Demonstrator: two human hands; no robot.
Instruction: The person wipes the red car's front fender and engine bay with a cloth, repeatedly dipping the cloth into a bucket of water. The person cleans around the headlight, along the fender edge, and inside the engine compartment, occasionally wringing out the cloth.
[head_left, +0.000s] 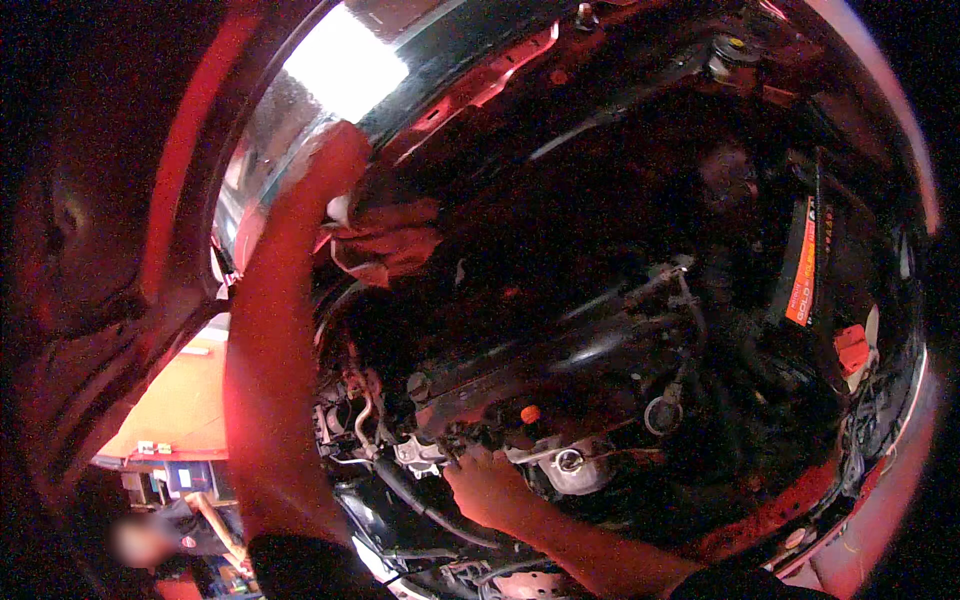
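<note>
My left hand (pixel 335 165) sits at the upper left of the frame, the arm running up from the lower edge; it lies flat against the red rim of the car's engine bay (pixel 470 85), next to a crumpled rag (pixel 385 245) just below it. I cannot tell whether the fingers actually clutch the rag or only press on the bodywork beside it. My right hand (pixel 485 485) is at lower centre, fingers curled down into the front of the engine (pixel 560 370); whether it has anything pinched between them I cannot tell, as the tips are buried among brackets and hoses.

Moving right, I count one orange cap (pixel 530 413) just above that hand and one round metal fitting (pixel 568 460) touching distance to its right. Further right hangs one ring-shaped clamp (pixel 660 415) on a hose. At the right of the frame stands one battery (pixel 803 270) with an orange label, and below it one red terminal cover (pixel 852 348).

In the lower left corner, outside the car, one other person (pixel 150 545) is partly visible, blurred.
</note>
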